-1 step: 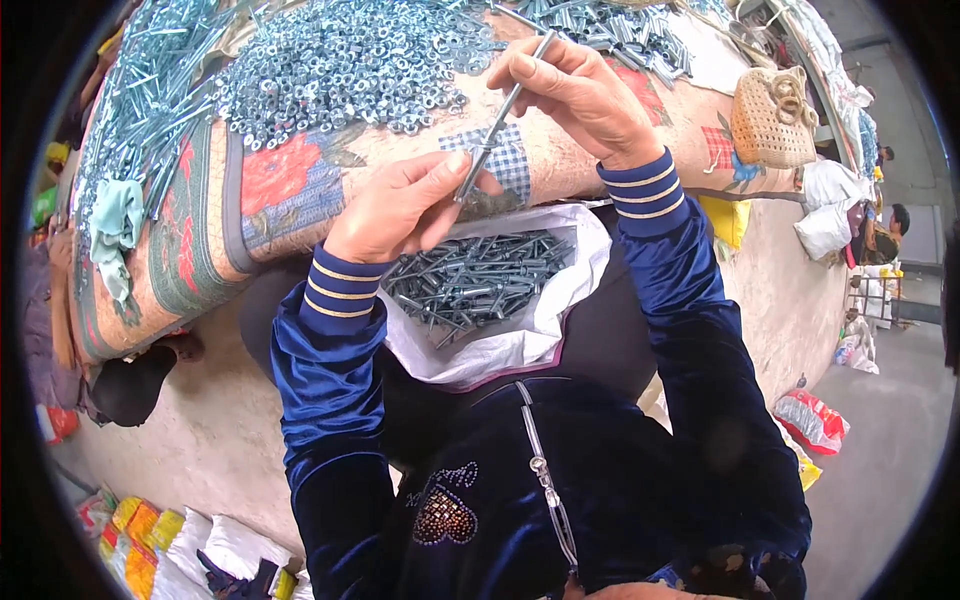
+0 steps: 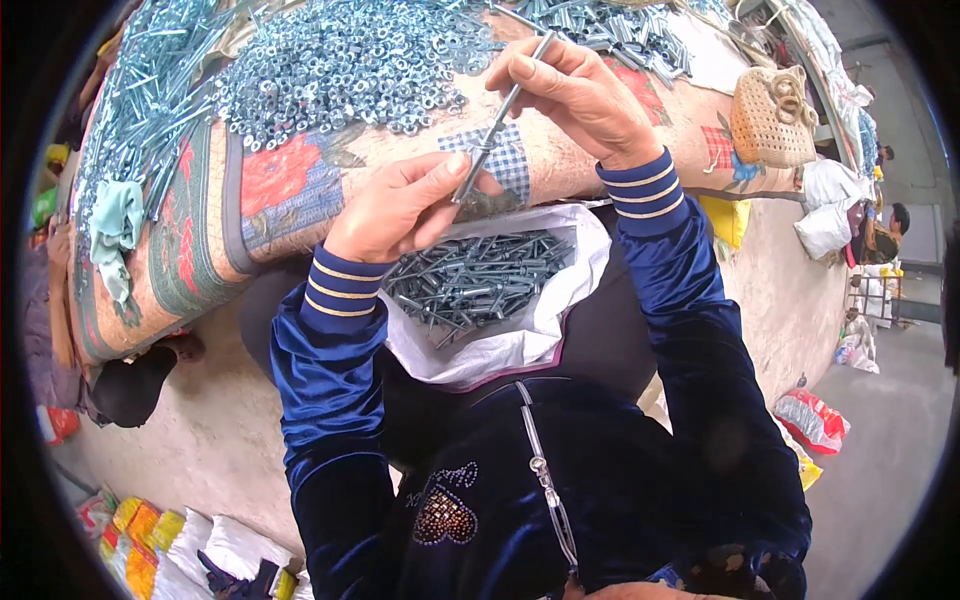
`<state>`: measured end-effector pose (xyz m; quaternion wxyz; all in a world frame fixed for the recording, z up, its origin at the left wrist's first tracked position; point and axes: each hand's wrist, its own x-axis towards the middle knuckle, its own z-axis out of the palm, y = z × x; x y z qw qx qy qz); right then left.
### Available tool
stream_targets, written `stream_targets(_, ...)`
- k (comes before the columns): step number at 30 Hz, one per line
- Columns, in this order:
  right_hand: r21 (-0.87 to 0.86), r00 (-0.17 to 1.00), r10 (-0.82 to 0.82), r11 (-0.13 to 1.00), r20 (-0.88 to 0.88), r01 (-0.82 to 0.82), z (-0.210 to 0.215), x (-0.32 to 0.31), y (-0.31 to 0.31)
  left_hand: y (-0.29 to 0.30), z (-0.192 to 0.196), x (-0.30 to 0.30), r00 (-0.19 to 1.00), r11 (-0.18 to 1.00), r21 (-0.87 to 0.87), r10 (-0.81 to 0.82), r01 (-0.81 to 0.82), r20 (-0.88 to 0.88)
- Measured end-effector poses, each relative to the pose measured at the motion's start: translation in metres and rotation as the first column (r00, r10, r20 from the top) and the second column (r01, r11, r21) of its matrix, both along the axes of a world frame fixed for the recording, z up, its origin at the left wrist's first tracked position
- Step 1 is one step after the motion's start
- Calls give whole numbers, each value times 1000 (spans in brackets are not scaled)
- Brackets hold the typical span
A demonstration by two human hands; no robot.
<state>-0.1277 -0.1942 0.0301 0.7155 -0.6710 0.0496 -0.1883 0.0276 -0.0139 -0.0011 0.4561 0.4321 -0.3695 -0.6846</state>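
Between my hands a long, thin metal bolt (image 2: pixel 507 104) slants up to the right, with a small ring-like part around it. Its lower end is pinched by the thumb and fingers of my left hand (image 2: pixel 405 205). My right hand (image 2: pixel 585 95) grips the upper stretch between thumb and curled fingers. Just behind the right fingers the end of another thin rod (image 2: pixel 515 17) shows. Below both hands a white sack (image 2: pixel 500 360) stands open on my lap, holding many assembled bolts (image 2: pixel 480 280). A heap of nuts (image 2: pixel 340 70) lies beyond my left hand.
A patterned padded cover (image 2: pixel 290 200) lies over the work surface. Long rods (image 2: pixel 150 90) pile up at the left beside a teal cloth (image 2: pixel 117 225); metal sleeves (image 2: pixel 620 40) lie at the back. A woven bag (image 2: pixel 775 115) sits right. Another person's dark cap (image 2: pixel 135 388) shows left.
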Motion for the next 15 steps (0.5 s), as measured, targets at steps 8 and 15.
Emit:
stream_targets(8, -182, 991, -107, 979, -85, 90, 5, 11, 6, -4, -12, -12, 952, 955, 59, 296, -292, -80)
stream_targets(15, -305, 964, -264, 921, -34, 242, -10, 11, 2, -2, -8, -17, 853, 863, -3, 499, -505, 150)
